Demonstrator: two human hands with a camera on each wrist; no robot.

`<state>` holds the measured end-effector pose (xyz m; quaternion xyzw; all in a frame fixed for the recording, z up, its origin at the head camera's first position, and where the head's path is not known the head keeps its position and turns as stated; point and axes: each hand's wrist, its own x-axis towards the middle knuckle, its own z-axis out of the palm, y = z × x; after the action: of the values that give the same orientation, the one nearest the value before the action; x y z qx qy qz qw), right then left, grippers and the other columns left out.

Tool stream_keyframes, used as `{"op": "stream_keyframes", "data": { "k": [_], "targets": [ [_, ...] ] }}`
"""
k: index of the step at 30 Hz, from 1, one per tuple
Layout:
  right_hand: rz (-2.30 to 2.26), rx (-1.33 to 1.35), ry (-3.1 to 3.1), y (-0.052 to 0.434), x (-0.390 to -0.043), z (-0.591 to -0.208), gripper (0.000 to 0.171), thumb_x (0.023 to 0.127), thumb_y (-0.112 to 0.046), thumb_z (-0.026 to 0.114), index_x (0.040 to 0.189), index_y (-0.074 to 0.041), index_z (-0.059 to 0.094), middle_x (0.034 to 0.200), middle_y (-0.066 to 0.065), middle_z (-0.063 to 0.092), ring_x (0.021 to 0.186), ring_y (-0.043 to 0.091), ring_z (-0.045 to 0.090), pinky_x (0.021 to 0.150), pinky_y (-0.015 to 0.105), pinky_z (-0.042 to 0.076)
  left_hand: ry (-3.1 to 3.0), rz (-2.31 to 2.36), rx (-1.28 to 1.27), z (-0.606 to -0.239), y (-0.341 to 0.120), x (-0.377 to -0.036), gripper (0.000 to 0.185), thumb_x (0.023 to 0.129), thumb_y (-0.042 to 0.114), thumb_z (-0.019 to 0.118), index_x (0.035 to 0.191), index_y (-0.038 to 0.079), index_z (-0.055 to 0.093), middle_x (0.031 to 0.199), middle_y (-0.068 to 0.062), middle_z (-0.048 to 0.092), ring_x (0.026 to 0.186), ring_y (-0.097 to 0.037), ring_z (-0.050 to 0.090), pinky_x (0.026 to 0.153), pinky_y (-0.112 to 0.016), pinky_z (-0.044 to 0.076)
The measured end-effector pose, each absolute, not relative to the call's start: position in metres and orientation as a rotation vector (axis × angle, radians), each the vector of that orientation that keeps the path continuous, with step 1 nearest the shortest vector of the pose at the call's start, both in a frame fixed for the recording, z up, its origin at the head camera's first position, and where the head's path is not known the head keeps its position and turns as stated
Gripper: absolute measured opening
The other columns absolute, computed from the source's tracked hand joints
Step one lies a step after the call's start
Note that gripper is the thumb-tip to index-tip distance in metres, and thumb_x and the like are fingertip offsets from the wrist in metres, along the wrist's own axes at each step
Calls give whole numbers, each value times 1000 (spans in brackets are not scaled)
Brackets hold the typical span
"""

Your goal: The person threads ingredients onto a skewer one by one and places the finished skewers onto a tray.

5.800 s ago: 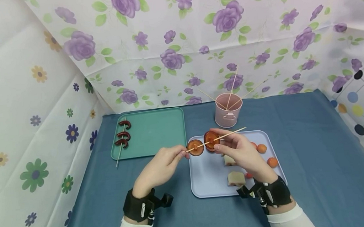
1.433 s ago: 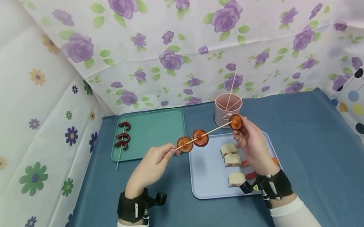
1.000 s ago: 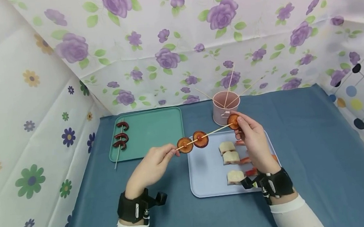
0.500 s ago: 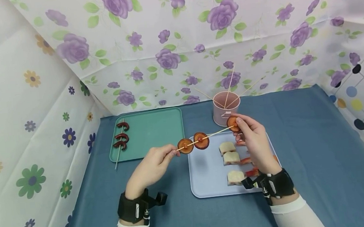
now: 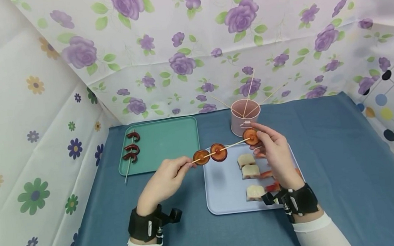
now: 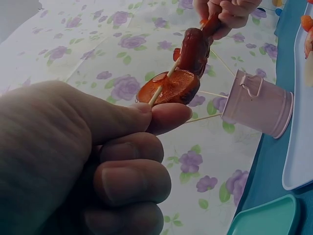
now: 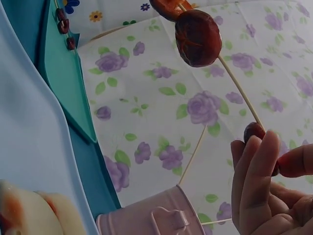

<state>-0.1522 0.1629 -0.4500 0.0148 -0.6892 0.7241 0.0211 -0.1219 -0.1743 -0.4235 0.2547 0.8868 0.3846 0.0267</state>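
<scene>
My left hand pinches the near end of a thin wooden skewer that slants up to the right above the table. Two round brown mushroom slices sit on it close to that hand. My right hand pinches a third slice at the skewer's far tip. In the left wrist view the thumb and forefinger hold the stick just below the first slice. The right wrist view shows fingertips round the third slice, with another slice further along.
A light blue tray under the hands holds white pieces and red bits. A pink cup of skewers stands behind it. A green tray at the back left carries a finished skewer of dark red pieces.
My right hand has pushed the third slice onto the skewer's tip and slid it slightly down the stick. The left hand and the first two slices have stayed about where they were.
</scene>
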Motion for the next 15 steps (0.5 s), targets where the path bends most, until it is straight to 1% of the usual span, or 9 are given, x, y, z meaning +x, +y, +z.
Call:
{"op": "stream_keyframes", "data": {
  "k": [4, 7, 10, 12, 15],
  "targets": [
    [2275, 83, -2145, 160, -151, -450, 43, 115, -19, 46, 157, -10, 54, 101, 15, 73, 77, 19, 73, 66, 25, 58, 2760, 1189, 783, -425, -173, -122, 18, 113, 15, 59, 111, 15, 77, 67, 7, 46, 52, -7, 37, 51, -27, 34],
    [2300, 129, -2166, 156, -151, -449, 47, 115, -20, 48, 161, -11, 47, 102, 13, 76, 82, 21, 76, 66, 26, 58, 2763, 1198, 786, -426, -172, -122, 18, 112, 15, 59, 111, 13, 77, 67, 7, 45, 52, -7, 36, 51, -27, 34],
    [2333, 172, -2178, 151, -151, -450, 51, 115, -21, 50, 164, -12, 41, 100, 13, 78, 84, 22, 78, 66, 27, 59, 2763, 1206, 797, -426, -171, -122, 17, 112, 16, 60, 111, 12, 77, 67, 7, 45, 52, -7, 36, 52, -27, 33],
    [2342, 193, -2188, 149, -151, -451, 53, 115, -21, 51, 166, -13, 39, 98, 15, 79, 85, 24, 79, 67, 28, 60, 2763, 1207, 806, -425, -171, -123, 18, 112, 16, 60, 111, 11, 77, 67, 8, 45, 53, -6, 36, 52, -27, 33],
    [2332, 211, -2226, 148, -150, -452, 53, 115, -23, 51, 166, -14, 38, 101, 16, 78, 87, 26, 79, 70, 30, 61, 2761, 1209, 813, -424, -170, -122, 18, 112, 17, 60, 111, 11, 77, 67, 7, 45, 53, -7, 36, 52, -27, 33]
  ]
}}
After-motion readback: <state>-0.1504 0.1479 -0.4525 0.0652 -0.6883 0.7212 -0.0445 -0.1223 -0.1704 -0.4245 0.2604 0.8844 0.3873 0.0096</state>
